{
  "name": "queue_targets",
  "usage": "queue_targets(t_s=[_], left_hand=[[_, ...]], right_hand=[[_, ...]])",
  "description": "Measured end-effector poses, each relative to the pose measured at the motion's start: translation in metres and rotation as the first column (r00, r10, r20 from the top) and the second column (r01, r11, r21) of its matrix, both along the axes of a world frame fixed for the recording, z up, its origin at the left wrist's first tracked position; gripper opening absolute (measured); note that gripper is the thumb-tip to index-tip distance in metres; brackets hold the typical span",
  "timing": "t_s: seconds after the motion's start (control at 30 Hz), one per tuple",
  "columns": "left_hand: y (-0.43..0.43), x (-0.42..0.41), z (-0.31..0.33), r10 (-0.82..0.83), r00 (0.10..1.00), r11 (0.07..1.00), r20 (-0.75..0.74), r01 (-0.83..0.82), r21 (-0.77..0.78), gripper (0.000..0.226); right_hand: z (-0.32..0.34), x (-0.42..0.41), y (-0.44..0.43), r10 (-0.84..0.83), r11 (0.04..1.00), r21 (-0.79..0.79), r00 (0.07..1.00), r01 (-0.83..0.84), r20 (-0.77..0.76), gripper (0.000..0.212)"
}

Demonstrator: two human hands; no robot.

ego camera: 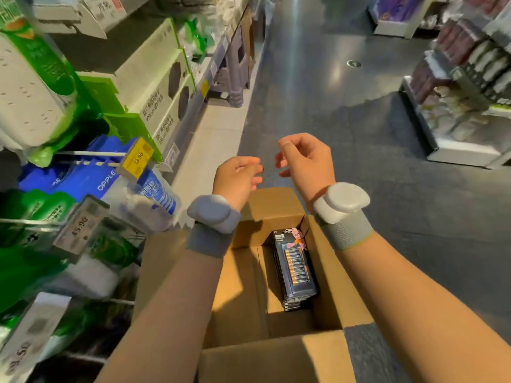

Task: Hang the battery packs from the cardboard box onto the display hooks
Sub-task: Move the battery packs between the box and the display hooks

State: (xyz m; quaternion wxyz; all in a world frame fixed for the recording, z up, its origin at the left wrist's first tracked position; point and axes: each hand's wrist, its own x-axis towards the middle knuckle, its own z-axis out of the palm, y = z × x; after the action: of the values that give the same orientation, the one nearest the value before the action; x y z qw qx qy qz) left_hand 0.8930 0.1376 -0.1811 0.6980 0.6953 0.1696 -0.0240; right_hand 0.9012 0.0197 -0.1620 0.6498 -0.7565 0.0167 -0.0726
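Note:
An open cardboard box [243, 294] stands on the floor below me. A stack of dark battery packs [296, 272] lies against its right inner wall. My left hand [237, 178] and my right hand [307, 161] hover side by side above the box's far flap, fingers loosely curled, both holding nothing. Each wrist wears a grey band with a pale device. Display hooks [88, 157] with price tags stick out from the shelving at the left, carrying blue and green packaged goods.
Shelving with white and green boxes [154, 78] runs along the left. A yellow price tag [137, 158] hangs at a hook's tip. The grey aisle floor [345, 120] stretches ahead. Another shelf unit [464, 100] stands at the right.

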Motion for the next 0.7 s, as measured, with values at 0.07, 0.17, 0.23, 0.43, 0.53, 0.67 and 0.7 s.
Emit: queue_targets(t_s=[0.07,0.17,0.23,0.43,0.53,0.67,0.7], left_hand=[[0.000,0.003,-0.023,0.000,0.998,1.000,-0.070,0.000,-0.006,0.016],[-0.004,0.006,-0.064,-0.008,0.980,0.997,-0.198,-0.007,-0.076,0.018],[-0.006,0.007,-0.092,-0.041,0.960,0.994,-0.277,0.010,-0.110,0.021],[-0.021,-0.012,-0.153,0.058,0.933,0.998,-0.356,-0.068,-0.016,0.011],[-0.025,-0.026,-0.180,0.076,0.930,0.995,-0.359,-0.092,-0.028,0.014],[-0.034,-0.038,-0.216,0.112,0.901,0.989,-0.420,-0.142,-0.040,0.012],[-0.035,-0.041,-0.219,0.111,0.896,0.989,-0.429,-0.141,-0.038,0.011]], right_hand=[[-0.020,-0.001,-0.003,-0.016,1.000,-0.015,0.999,0.015,-0.051,0.025],[-0.059,0.003,-0.007,-0.032,0.998,-0.066,0.990,0.023,-0.136,0.025],[-0.090,0.005,-0.013,-0.038,0.996,-0.082,0.980,0.022,-0.198,0.024],[-0.166,-0.001,-0.026,-0.049,0.993,-0.116,0.932,0.007,-0.360,0.028],[-0.197,-0.010,-0.037,-0.076,0.985,-0.172,0.909,0.005,-0.410,0.027],[-0.247,-0.022,-0.050,-0.128,0.955,-0.294,0.859,-0.027,-0.495,0.016],[-0.249,-0.025,-0.052,-0.144,0.941,-0.336,0.856,-0.036,-0.497,0.010]])
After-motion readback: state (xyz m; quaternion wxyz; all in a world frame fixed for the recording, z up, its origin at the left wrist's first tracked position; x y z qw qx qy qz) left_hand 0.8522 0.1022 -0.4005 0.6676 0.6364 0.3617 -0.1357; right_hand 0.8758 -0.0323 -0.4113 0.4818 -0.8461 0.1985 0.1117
